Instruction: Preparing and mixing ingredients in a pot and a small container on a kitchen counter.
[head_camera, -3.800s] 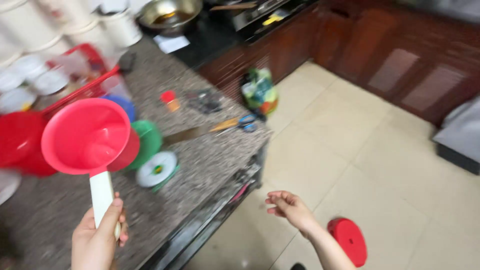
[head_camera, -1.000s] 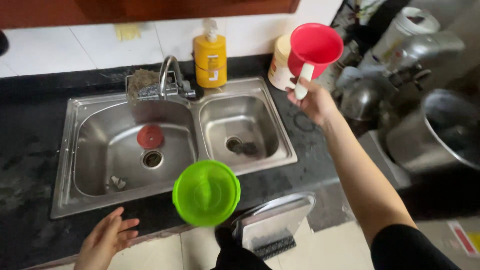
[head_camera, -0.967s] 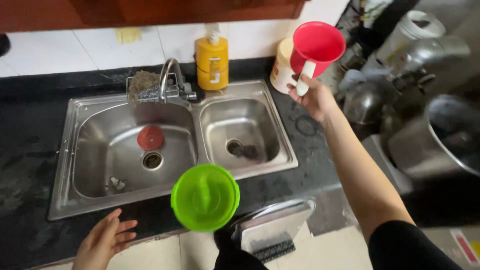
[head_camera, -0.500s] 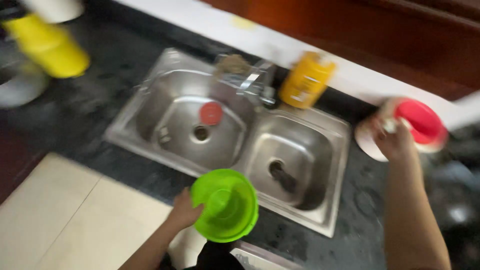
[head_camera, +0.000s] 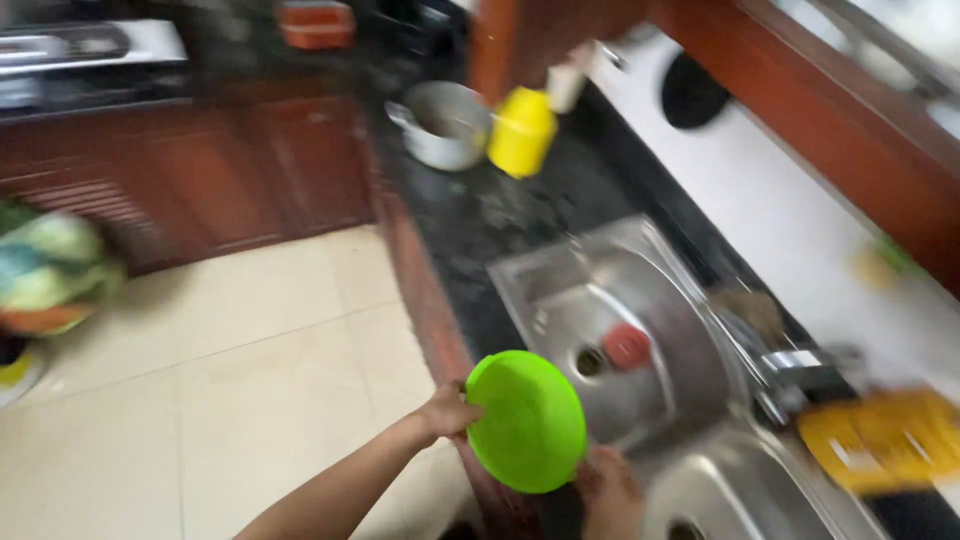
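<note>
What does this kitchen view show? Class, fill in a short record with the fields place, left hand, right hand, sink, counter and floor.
place: kitchen, blurred view down along a dark counter
left hand: grip on the rim of a green bowl
right hand: below the bowl's lower edge; contact unclear
sink: steel double basin, a small red round thing by the drain, faucet at the back
counter: yellow container, metal pot
floor: pale tiles

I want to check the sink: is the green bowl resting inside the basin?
No, the left hand holds the green bowl at the counter edge.
</note>
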